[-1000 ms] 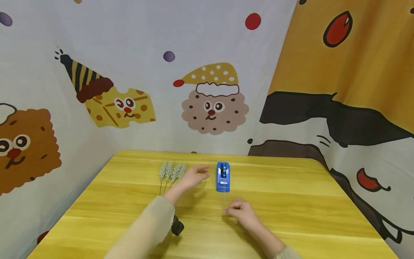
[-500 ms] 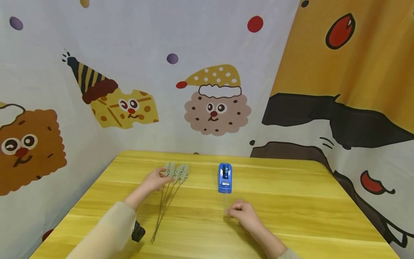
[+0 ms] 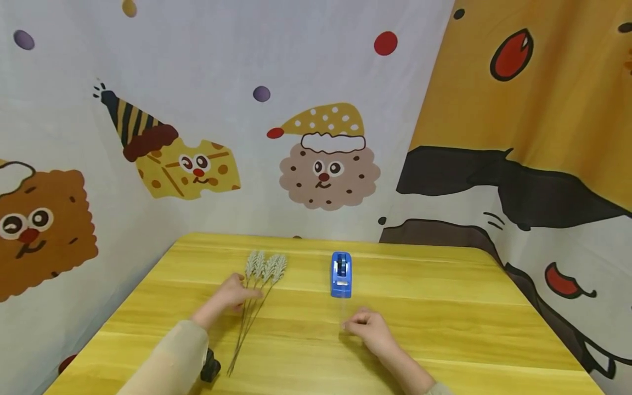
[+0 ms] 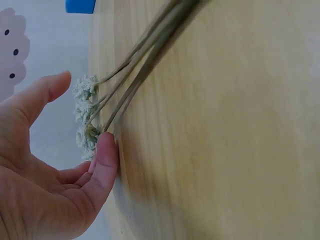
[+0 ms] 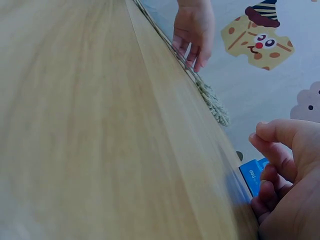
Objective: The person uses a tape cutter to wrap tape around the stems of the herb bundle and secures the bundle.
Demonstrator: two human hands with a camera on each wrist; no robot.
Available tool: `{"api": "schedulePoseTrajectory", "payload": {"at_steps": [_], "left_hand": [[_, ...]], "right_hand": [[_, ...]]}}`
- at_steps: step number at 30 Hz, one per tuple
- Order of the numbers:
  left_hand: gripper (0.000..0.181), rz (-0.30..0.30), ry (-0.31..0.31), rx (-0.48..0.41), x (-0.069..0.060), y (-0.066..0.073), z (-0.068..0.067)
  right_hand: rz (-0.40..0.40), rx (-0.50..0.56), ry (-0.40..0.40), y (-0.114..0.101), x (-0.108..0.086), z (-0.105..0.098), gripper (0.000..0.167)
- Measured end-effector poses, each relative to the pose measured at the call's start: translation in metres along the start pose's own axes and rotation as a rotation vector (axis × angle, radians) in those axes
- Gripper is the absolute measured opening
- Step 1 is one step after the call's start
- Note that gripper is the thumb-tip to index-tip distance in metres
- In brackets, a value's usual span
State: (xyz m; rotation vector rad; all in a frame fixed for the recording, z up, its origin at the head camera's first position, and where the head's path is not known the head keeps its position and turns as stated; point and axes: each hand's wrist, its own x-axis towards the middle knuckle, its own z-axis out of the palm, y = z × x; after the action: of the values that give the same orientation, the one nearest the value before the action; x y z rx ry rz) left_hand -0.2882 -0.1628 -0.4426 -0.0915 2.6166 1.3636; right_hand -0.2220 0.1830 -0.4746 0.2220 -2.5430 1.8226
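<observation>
Several wheat stalks [image 3: 267, 266] with pale green-grey heads lie on the left half of the table, their thin stems [image 4: 145, 60] converging toward the front edge. My left hand [image 3: 233, 292] is over the stems just below the heads. In the left wrist view its fingertips touch a stem, and the thumb stands well apart from them. A blue tape dispenser [image 3: 341, 275] sits to the right of the stalks. From its front runs a clear strip of tape [image 3: 343, 311], whose free end my right hand [image 3: 371, 330] pinches between thumb and forefinger.
The yellow wood-grain table [image 3: 444, 312] reaches back to a printed cloth [image 3: 316, 49] with cartoon figures. A small black object [image 3: 210, 366] is at the left wrist, beside the stem ends.
My left hand has moved left from between the stalks and the dispenser, then down from the heads onto the stems. The right hand keeps its pinch on the tape in the same place.
</observation>
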Motion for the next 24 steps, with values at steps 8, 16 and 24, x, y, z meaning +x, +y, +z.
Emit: {"api": "schedulePoseTrajectory", "payload": {"at_steps": [8,16,24], "left_hand": [[0.099,0.013,-0.03,0.039,0.001,-0.003,0.004],[0.098,0.031,-0.01,0.074,0.005,-0.007,0.009],[0.072,0.039,0.012,0.122,0.006,-0.006,0.008]], "right_hand": [[-0.005,-0.001,-0.003,-0.001,-0.002,0.0,0.009],[0.01,-0.011,0.0,-0.004,-0.003,0.003,0.007],[0.009,-0.013,-0.013,-0.039,-0.016,0.001,0.007]]}}
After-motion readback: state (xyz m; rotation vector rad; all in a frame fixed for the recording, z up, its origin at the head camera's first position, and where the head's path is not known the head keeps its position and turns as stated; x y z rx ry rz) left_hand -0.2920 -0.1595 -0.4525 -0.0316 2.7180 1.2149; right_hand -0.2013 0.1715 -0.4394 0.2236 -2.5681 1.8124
